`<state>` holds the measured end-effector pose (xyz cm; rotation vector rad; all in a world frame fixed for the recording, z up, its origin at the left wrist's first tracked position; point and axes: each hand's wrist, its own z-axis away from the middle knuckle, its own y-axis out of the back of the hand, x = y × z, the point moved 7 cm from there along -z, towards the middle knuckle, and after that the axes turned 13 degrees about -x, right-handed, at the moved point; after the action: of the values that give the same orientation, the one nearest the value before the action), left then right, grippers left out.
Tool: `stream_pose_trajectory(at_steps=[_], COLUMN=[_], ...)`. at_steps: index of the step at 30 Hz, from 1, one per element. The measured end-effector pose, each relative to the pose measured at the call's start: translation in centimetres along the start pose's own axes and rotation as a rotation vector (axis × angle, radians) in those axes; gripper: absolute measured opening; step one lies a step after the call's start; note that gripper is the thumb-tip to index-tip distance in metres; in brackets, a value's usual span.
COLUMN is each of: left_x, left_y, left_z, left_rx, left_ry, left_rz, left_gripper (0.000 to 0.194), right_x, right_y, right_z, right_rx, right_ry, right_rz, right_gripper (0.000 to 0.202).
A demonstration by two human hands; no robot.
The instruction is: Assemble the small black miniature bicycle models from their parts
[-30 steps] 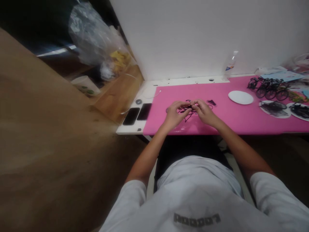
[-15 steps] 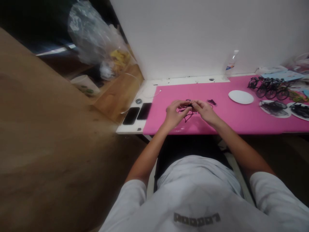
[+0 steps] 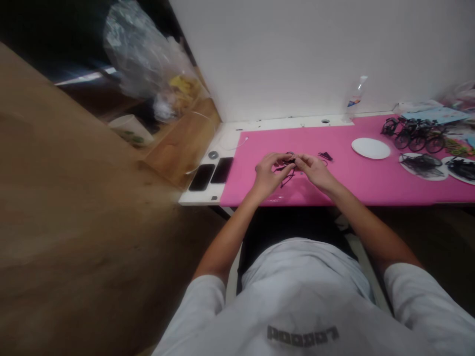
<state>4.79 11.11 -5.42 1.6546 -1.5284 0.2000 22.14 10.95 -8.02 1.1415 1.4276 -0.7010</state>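
Here, left hand (image 3: 269, 174), right hand (image 3: 314, 171) pinch black part (image 3: 290, 161).

Two hands (image 3: 267, 174), three plates (image 3: 371, 148), two phones (image 3: 202, 177).

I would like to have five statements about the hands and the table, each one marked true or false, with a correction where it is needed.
1. The left hand and the right hand meet at a thin black piece. True.
2. The clear bottle lies flat on its side. False: it stands upright near the wall.
3. Two dark, phone-like slabs lie side by side, to the left of the left hand. True.
4. The black bicycle-like models are to the left of both hands. False: they are to the right.
5. The plate nearest to the right hand is white. True.
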Motion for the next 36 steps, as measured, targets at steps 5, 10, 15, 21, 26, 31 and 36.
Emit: stream_pose_trajectory(at_steps=[5,10,15,21,26,31,36], left_x=[-0.1,-0.5,-1.3,-1.0,-1.4,-1.6,-1.5], left_y=[0.0,0.0,0.1,0.2,0.1,0.0,-0.1], left_z=[0.0,0.1,0.2,0.1,0.0,0.0,0.0], left_rx=[-0.003,0.016,0.029,0.038,0.026,0.016,0.0], left_ry=[0.001,-0.003,0.04,0.016,0.036,0.039,0.032], left_rz=[-0.002,-0.01,0.005,0.024,0.019,0.021,0.026], left_gripper=[0.031,0.036,0.042,0.04,0.042,0.041,0.039], right_x=[0.0,-0.3,-0.6,-1.4,-1.0,-0.3,0.1], right_y=[0.1,0.5,0.8,0.5,0.6,0.8,0.8], right_z=[-0.1,-0.1,0.0,0.3,0.2,0.1,0.0], right_rx=[0.01,0.07,0.114,0.094,0.101,0.113,0.104], right_ry=[0.008,0.059,0.057,0.053,0.045,0.038,0.021], right_rz=[0.025,0.075,0.103,0.084,0.062,0.044,0.016], right_gripper=[0.062,0.06,0.058,0.053,0.052,0.052,0.049])
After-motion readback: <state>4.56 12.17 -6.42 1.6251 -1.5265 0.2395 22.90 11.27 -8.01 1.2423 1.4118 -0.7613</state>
